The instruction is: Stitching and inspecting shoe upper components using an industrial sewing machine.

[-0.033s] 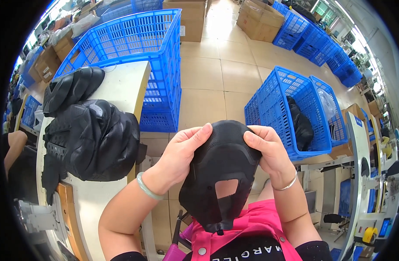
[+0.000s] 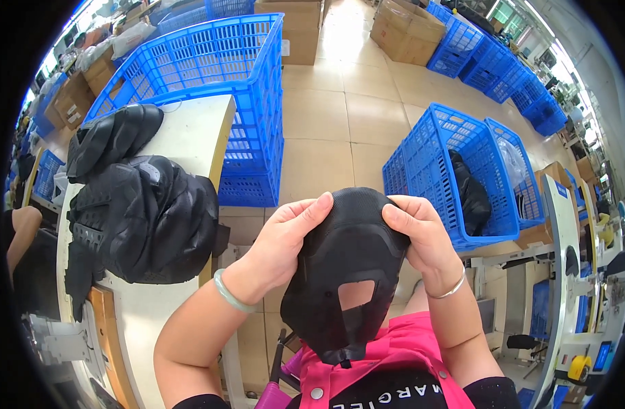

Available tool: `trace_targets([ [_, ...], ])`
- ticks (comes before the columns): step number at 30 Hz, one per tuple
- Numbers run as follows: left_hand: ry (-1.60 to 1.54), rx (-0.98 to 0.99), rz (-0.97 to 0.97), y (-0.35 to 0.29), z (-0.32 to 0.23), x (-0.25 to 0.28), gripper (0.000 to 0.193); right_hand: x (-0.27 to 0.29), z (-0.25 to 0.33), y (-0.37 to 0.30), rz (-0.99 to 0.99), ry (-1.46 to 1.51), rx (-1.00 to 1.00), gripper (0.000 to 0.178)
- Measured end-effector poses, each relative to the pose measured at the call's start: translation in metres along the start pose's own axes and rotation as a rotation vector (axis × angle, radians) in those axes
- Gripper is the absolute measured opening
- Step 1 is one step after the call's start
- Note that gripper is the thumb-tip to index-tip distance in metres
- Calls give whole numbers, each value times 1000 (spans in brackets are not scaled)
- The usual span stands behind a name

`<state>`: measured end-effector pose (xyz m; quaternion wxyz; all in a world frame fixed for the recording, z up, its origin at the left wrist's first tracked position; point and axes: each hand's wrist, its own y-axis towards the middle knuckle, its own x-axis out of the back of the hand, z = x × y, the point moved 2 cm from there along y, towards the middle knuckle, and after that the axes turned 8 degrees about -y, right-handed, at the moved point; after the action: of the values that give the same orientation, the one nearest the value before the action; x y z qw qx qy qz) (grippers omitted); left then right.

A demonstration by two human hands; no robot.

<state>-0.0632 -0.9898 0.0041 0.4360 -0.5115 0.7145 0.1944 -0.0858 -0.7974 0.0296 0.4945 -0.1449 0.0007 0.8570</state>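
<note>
Between my two hands is a black shoe upper (image 2: 346, 259), its rounded toe end away from me and an opening cut through its near half. My left hand (image 2: 288, 235) grips the left edge near the toe, thumb on top. On the opposite edge my right hand (image 2: 421, 232) is closed the same way, its thumb pressed on the surface. The fingers under the upper are mostly hidden. The near end of the piece hangs down over a pink apron (image 2: 401, 341). On the table to my left lie a heap of black shoe uppers (image 2: 149, 218) and a smaller nested stack (image 2: 111, 140).
A pale table (image 2: 156, 320) runs along my left, with a tall blue crate (image 2: 258, 129) beyond it. Blue crates (image 2: 411, 160) holding black pieces stand at right on the tiled floor (image 2: 319, 163). Cardboard boxes (image 2: 408, 31) stand farther off. Another person's arm (image 2: 26, 228) shows at far left.
</note>
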Motion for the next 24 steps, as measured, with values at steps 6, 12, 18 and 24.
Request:
trace_targets([
  [6, 214, 121, 54, -9, -8, -13, 28, 2, 5, -6, 41, -60, 43, 26],
  [12, 220, 176, 111, -14, -1, -19, 32, 12, 4, -13, 151, -91, -7, 27],
  [18, 316, 119, 180, -13, 5, -27, 31, 9, 18, -26, 182, -106, -130, 24],
  [24, 338, 177, 144, -16, 24, -31, 31, 16, 6, -38, 162, -393, -13, 29],
])
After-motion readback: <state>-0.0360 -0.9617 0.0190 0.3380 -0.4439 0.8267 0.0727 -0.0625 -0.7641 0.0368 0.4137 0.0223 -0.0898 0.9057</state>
